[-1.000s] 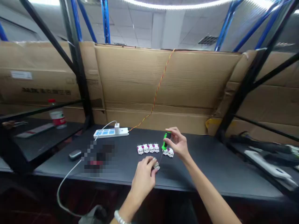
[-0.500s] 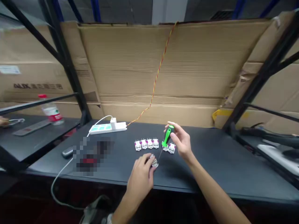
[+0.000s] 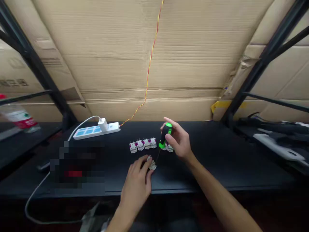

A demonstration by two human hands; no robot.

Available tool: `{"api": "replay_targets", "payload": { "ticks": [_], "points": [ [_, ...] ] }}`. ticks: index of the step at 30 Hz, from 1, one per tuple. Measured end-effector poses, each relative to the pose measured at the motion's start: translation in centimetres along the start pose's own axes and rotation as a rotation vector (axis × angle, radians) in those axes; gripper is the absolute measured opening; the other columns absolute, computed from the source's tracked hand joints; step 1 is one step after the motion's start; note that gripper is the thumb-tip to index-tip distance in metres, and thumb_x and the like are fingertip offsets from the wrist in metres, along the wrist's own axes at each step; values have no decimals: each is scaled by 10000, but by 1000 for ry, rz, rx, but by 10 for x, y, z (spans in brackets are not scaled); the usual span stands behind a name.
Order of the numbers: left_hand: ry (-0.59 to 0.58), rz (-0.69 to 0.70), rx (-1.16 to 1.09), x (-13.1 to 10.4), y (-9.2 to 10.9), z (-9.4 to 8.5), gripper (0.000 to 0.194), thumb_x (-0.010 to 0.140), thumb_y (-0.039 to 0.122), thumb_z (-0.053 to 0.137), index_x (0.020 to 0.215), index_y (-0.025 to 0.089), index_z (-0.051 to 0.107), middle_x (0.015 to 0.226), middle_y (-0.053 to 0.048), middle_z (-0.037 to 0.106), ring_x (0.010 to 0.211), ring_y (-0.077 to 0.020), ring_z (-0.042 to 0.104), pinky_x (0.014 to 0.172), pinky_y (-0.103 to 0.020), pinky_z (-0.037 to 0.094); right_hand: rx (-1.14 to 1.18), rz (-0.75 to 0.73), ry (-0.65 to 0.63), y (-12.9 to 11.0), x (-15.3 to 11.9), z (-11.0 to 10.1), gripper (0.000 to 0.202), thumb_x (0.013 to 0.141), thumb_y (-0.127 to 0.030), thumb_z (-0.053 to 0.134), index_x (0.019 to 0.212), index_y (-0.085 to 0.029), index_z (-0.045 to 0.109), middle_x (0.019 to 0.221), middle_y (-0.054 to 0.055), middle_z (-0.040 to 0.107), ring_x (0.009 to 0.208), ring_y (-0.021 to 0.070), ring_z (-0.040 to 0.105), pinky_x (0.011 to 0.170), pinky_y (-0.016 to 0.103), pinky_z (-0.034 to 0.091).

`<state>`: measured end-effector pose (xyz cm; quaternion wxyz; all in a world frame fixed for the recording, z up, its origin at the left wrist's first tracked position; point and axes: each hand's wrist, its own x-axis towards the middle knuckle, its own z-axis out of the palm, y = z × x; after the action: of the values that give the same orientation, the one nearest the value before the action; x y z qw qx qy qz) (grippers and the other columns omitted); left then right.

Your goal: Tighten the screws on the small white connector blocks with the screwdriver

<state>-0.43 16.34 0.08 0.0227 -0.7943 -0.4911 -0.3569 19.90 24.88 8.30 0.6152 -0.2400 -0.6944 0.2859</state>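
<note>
My left hand (image 3: pixel 137 178) pinches a small white plug-like part (image 3: pixel 152 165) against the table near its front edge. In my right hand (image 3: pixel 180 140) is a green and black screwdriver (image 3: pixel 165 134), its handle tilted and its thin shaft pointing down. The shaft's tip reaches the right side of the held part; whether it sits on a screw is too small to tell. Behind my left hand stands a row of several white and purple plug parts with metal pins (image 3: pixel 143 144). Two more like them (image 3: pixel 170 148) lie partly hidden behind the screwdriver and my right hand.
A white power strip (image 3: pixel 113 127) with a plugged-in adapter (image 3: pixel 103 125) lies at the back left, its cable running forward. A blurred-out patch (image 3: pixel 77 170) covers things at left. Cardboard (image 3: pixel 116 58) walls the back; black shelf posts (image 3: pixel 263 61) flank the table.
The view has tilted down and shifted to the right. The screwdriver now stands more upright in my right hand, its tip at the held part. My left hand keeps its pinch.
</note>
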Motion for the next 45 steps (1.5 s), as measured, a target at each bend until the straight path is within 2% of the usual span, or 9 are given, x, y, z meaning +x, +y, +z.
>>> {"api": "replay_targets", "payload": {
  "ticks": [7, 11, 14, 19, 24, 30, 34, 40, 45],
  "points": [
    [11, 2, 1, -1, 1, -1, 346, 1024, 165, 538, 1345, 231, 649, 1317, -121, 708, 1116, -294, 718, 923, -465, 624, -91, -91, 43, -3, 1, 0, 419, 973, -436, 663, 1363, -284, 667, 1112, 84, 626, 946, 226, 609, 820, 381, 550],
    [22, 2, 1, 0, 2, 0, 347, 1028, 166, 531, 1351, 228, 643, 1324, -122, 703, 1119, -291, 715, 928, -465, 623, -177, -116, 108, -4, 2, 0, 452, 875, -473, 787, 1286, -298, 722, 1092, 74, 599, 912, 227, 570, 725, 360, 538],
    [5, 3, -5, -1, 2, -1, 352, 1025, 162, 534, 1354, 223, 643, 1331, -123, 697, 1122, -287, 713, 928, -462, 624, -167, -78, 124, -6, 1, 1, 467, 897, -395, 784, 1346, -301, 694, 1075, 65, 619, 899, 214, 589, 772, 370, 561],
    [-11, -5, -10, -1, 2, -2, 356, 1021, 152, 538, 1357, 215, 638, 1330, -125, 694, 1134, -293, 708, 927, -472, 625, 3, -14, 24, -11, -2, 3, 438, 1040, -415, 561, 1467, -319, 589, 1234, 96, 664, 1029, 247, 686, 900, 441, 601],
    [-18, -7, -4, 0, 4, -4, 354, 1016, 143, 547, 1350, 218, 638, 1328, -129, 695, 1139, -295, 706, 936, -470, 620, -138, -131, 121, -12, 2, 1, 398, 851, -392, 837, 1233, -318, 749, 1127, 65, 612, 959, 227, 622, 803, 381, 578],
    [-20, -12, 6, 1, 7, -6, 378, 1011, 134, 540, 1369, 219, 627, 1335, -133, 696, 1145, -282, 707, 938, -449, 625, -5, -1, 7, -14, 0, 0, 404, 1032, -368, 597, 1428, -299, 635, 1256, 101, 669, 1050, 242, 677, 935, 438, 575],
    [-8, -5, 4, 1, 7, -6, 374, 1001, 123, 549, 1354, 216, 632, 1323, -127, 703, 1127, -286, 711, 931, -455, 629, -121, -88, 80, -14, 0, 1, 408, 875, -401, 818, 1256, -289, 726, 1176, 79, 650, 982, 231, 637, 834, 386, 576],
    [-28, -29, -11, -1, 6, -4, 391, 998, 115, 552, 1366, 229, 623, 1351, -125, 687, 1144, -290, 702, 948, -471, 627, 19, 62, -27, -17, 1, -1, 446, 1031, -436, 591, 1459, -312, 613, 1262, 100, 690, 1072, 268, 700, 920, 460, 600],
    [-33, -26, -13, -1, 5, -3, 382, 1002, 114, 553, 1363, 219, 623, 1347, -130, 688, 1163, -292, 697, 967, -483, 622, -124, -61, 71, -14, 2, -5, 410, 902, -388, 793, 1301, -317, 733, 1106, 52, 653, 924, 208, 641, 818, 373, 572]
  ]
}}
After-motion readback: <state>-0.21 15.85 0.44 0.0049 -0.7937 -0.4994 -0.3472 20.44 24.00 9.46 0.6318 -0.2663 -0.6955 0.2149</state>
